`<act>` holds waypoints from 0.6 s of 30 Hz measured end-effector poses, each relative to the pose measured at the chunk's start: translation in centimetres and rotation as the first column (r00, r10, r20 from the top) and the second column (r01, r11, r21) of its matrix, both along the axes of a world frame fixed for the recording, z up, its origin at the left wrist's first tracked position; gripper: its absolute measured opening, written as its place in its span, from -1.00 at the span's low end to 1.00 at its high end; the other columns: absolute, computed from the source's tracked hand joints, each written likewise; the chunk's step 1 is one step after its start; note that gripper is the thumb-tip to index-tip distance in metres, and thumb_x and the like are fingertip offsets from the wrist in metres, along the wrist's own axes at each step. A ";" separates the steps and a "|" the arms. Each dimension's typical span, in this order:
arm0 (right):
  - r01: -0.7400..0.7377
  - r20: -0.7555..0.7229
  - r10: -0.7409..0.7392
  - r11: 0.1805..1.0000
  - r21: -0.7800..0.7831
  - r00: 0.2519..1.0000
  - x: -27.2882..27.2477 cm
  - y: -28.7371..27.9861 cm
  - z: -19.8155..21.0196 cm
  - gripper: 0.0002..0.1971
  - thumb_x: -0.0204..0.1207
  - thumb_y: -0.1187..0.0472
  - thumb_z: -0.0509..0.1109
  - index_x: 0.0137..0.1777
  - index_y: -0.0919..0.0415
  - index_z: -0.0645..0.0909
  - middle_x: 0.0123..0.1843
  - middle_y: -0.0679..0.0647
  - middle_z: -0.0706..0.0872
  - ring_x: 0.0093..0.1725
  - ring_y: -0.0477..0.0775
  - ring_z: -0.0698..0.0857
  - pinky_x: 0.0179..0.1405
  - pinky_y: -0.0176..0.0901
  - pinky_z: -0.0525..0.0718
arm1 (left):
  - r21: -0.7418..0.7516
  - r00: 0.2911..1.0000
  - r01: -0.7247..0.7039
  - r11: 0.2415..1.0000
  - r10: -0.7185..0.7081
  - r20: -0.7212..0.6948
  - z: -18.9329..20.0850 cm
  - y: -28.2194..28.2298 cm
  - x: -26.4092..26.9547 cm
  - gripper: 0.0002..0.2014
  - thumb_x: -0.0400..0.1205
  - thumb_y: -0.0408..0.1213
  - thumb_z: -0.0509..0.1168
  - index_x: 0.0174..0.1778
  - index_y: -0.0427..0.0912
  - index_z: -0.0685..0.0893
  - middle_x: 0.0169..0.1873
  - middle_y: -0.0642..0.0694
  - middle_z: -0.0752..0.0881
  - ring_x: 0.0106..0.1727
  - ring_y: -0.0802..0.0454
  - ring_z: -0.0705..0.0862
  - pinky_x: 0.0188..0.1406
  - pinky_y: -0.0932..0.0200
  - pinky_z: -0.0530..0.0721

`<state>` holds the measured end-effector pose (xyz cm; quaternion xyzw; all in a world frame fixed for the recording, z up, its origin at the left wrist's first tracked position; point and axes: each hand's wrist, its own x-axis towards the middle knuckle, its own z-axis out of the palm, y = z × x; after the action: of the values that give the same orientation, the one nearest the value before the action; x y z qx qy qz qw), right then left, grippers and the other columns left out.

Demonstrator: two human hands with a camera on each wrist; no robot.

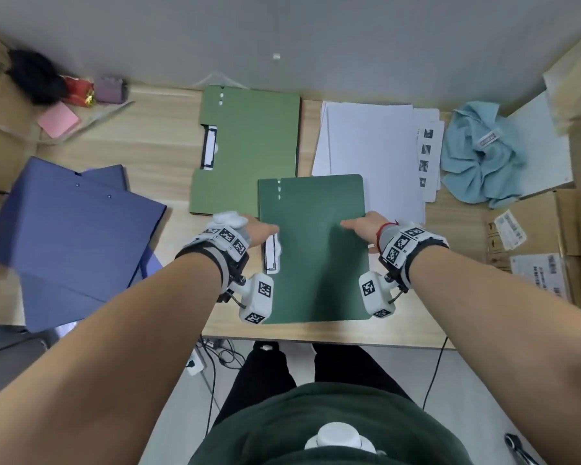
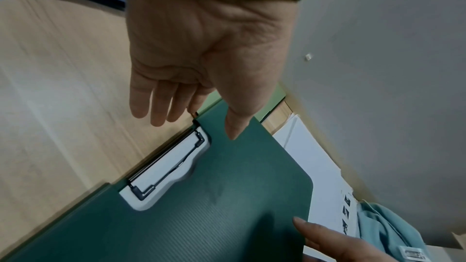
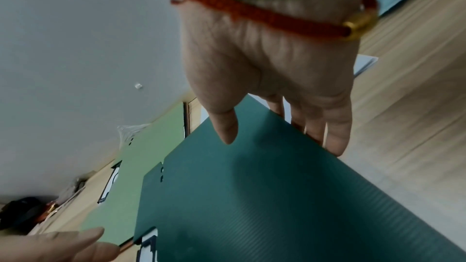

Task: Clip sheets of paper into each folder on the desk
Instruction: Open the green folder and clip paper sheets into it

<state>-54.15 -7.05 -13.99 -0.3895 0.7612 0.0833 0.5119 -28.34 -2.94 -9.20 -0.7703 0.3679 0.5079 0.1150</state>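
My left hand [image 1: 255,231] and right hand [image 1: 361,226] pinch the closed dark green folder [image 1: 316,250] by its edges; next I'd open it for the paper sheets [image 1: 369,146].

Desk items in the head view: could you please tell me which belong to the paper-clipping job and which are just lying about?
Part of the job:
- dark green plastic folder, gripped by left hand and right hand
- light green folder
- blue folders
- white paper sheets

Lying about:
- crumpled light blue cloth
- pink sticky-note pad
- cardboard boxes
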 end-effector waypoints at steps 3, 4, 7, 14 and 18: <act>-0.002 -0.012 0.002 1.000 0.019 1.000 0.0 -0.1 0.1 -0.20 0.24 -0.21 0.51 0.43 0.23 0.54 0.35 0.15 0.68 0.26 0.24 0.68 0.28 0.15 0.70 | 0.023 1.000 0.028 0.999 -0.027 -0.014 -2.3 -0.1 0.1 -0.13 0.21 0.38 0.27 0.26 -0.23 0.66 0.22 -0.27 0.72 0.21 -0.24 0.71 0.28 -0.15 0.68; -0.001 -0.006 0.001 1.000 0.028 1.000 -0.1 -0.2 -0.2 -0.20 0.24 -0.21 0.51 0.43 0.24 0.54 0.34 0.15 0.69 0.22 0.24 0.70 0.25 0.14 0.72 | 0.034 0.999 0.034 0.999 -0.033 -0.029 -3.2 -0.2 0.1 -0.08 0.15 0.41 0.28 0.29 -0.19 0.65 0.29 -0.26 0.70 0.26 -0.25 0.69 0.30 -0.18 0.66; -0.063 -0.021 0.064 0.997 0.035 0.998 -0.5 -0.6 -0.1 -0.33 0.45 -0.20 0.45 0.41 0.27 0.54 0.30 0.16 0.66 0.27 0.27 0.66 0.34 0.11 0.64 | 0.051 0.998 0.036 0.998 -0.033 -0.059 -3.7 -0.5 0.1 -0.10 0.17 0.37 0.31 0.33 -0.17 0.64 0.30 -0.16 0.70 0.29 -0.19 0.67 0.34 -0.15 0.64; 0.106 0.258 -0.082 0.991 -0.079 0.963 -0.7 -3.3 -0.1 -0.57 0.49 -0.20 0.33 0.29 -0.05 0.56 0.31 0.12 0.71 0.22 0.37 0.74 0.12 0.48 0.72 | 0.032 0.982 -0.145 0.989 0.148 -0.115 -3.8 -2.0 3.0 -0.07 0.13 0.50 0.31 0.24 -0.13 0.71 0.08 -0.06 0.81 0.11 -0.04 0.77 0.20 -0.14 0.72; 0.281 0.416 -0.214 0.954 -0.108 0.884 1.6 -6.4 1.3 -0.80 0.61 -0.05 0.34 0.17 -0.09 0.65 0.16 0.08 0.82 0.19 0.19 0.78 0.16 0.54 0.67 | -0.084 0.964 -0.230 0.970 0.214 -0.158 0.6 -3.8 4.8 -0.10 0.27 0.55 0.29 0.20 -0.20 0.66 0.08 -0.05 0.74 0.11 -0.04 0.74 0.20 -0.10 0.71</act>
<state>-52.57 -13.49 -12.71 -0.3387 0.6883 -0.1275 0.6287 -23.55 -6.69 -8.64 -0.7718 0.3120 0.5540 -0.0095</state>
